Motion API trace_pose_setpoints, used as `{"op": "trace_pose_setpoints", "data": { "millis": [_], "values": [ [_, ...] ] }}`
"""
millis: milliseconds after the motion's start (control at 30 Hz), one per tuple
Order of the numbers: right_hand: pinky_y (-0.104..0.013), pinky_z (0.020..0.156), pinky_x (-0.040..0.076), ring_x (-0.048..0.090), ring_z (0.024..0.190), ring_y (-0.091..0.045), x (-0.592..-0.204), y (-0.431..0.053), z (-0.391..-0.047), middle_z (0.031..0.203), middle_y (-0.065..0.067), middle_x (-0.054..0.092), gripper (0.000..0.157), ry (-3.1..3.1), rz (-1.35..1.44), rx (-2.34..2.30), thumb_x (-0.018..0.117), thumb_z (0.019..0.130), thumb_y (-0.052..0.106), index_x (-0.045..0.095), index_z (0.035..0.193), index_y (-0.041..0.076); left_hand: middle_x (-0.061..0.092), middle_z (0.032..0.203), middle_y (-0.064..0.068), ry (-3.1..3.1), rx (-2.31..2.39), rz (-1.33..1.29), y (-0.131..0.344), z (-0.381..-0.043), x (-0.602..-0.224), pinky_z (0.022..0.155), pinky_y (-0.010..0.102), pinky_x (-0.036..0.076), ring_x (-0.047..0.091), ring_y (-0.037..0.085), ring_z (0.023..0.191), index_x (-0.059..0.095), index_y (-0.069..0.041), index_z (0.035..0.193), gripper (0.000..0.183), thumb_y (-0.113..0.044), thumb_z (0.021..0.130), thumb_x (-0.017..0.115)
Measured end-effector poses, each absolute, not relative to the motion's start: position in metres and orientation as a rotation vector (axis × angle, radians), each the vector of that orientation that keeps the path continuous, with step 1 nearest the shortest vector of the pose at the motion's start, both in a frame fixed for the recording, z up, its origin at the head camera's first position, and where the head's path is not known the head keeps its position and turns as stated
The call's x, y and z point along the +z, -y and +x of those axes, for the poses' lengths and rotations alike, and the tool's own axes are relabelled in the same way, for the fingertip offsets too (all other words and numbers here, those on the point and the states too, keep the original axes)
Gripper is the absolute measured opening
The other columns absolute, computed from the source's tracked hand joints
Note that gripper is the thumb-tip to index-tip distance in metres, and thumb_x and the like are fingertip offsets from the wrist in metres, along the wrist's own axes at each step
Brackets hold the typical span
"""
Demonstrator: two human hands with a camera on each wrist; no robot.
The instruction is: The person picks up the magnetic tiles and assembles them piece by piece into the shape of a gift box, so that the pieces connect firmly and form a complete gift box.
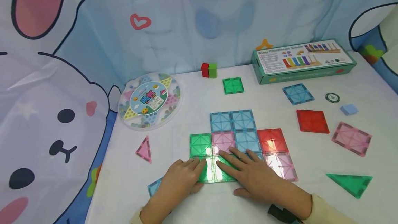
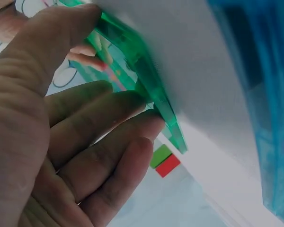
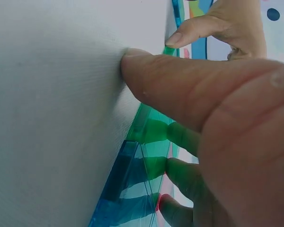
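A flat patch of translucent magnetic tiles lies joined on the white table. My left hand (image 1: 182, 176) rests at its near left corner, fingers over a green tile (image 1: 208, 173) and thumb at the tile's near edge. With fingers spread, my right hand (image 1: 253, 174) lies over the neighbouring green tile (image 1: 221, 176) and a blue tile mostly hidden beneath it. Its thumb (image 3: 146, 71) touches the cloth in front. Beyond the hands are another green tile (image 1: 200, 144), a pink tile (image 1: 222, 140), blue tiles (image 1: 242, 120), a red tile (image 1: 273, 140) and a second pink tile (image 1: 281, 167).
Loose tiles lie around: a blue one (image 1: 153, 186) partly under the left forearm, a pink triangle (image 1: 145, 150), a green triangle (image 1: 351, 183), a red square (image 1: 312, 121). A round game box (image 1: 124, 103), a green box (image 1: 304, 73) and small blocks (image 1: 209, 70) stand farther back.
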State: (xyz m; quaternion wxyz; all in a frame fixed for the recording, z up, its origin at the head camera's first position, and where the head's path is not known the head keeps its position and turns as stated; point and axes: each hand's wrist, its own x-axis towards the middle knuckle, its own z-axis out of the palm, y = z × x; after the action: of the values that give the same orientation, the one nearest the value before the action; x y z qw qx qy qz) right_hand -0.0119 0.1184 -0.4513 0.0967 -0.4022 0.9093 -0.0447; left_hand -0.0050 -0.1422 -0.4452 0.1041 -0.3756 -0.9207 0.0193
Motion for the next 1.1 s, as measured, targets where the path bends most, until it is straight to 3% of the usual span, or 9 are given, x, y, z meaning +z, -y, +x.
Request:
{"op": "trace_pose_setpoints", "data": {
  "millis": [167, 500, 1100],
  "values": [
    [-0.063, 0.101, 0.030, 0.016, 0.142, -0.035, -0.4511, -0.1186, -0.0115, 0.159, 0.001, 0.010, 0.091, -2.700, -1.201, -0.150, 0.062, 0.080, 0.061, 0.016, 0.152, 0.031, 0.071, 0.101, 0.001, 2.696, 0.054, -1.119, 0.1424, -0.0061, -0.4454, 0.056, 0.028, 0.048, 0.068, 0.013, 0.088, 0.065, -0.012, 0.095, 0.052, -0.049, 0.064, 0.083],
    [-0.063, 0.102, 0.029, 0.015, 0.143, -0.034, -0.4517, -0.1200, -0.0100, 0.159, 0.001, 0.010, 0.090, -2.699, -1.192, -0.162, 0.062, 0.080, 0.061, 0.016, 0.152, 0.031, 0.071, 0.103, 0.000, 2.725, -0.018, -1.103, 0.1412, -0.0079, -0.4420, 0.054, 0.028, 0.046, 0.068, 0.013, 0.093, 0.065, -0.015, 0.087, 0.048, -0.050, 0.060, 0.084],
    [-0.062, 0.103, 0.027, 0.014, 0.143, -0.033, -0.4527, -0.1222, -0.0087, 0.159, 0.001, 0.011, 0.089, -2.727, -1.212, -0.206, 0.061, 0.081, 0.062, 0.017, 0.152, 0.031, 0.069, 0.110, 0.000, 2.830, -0.025, -1.037, 0.1405, -0.0092, -0.4364, 0.055, 0.028, 0.046, 0.068, 0.014, 0.093, 0.072, -0.019, 0.102, 0.053, -0.053, 0.062, 0.080]
  ]
}}
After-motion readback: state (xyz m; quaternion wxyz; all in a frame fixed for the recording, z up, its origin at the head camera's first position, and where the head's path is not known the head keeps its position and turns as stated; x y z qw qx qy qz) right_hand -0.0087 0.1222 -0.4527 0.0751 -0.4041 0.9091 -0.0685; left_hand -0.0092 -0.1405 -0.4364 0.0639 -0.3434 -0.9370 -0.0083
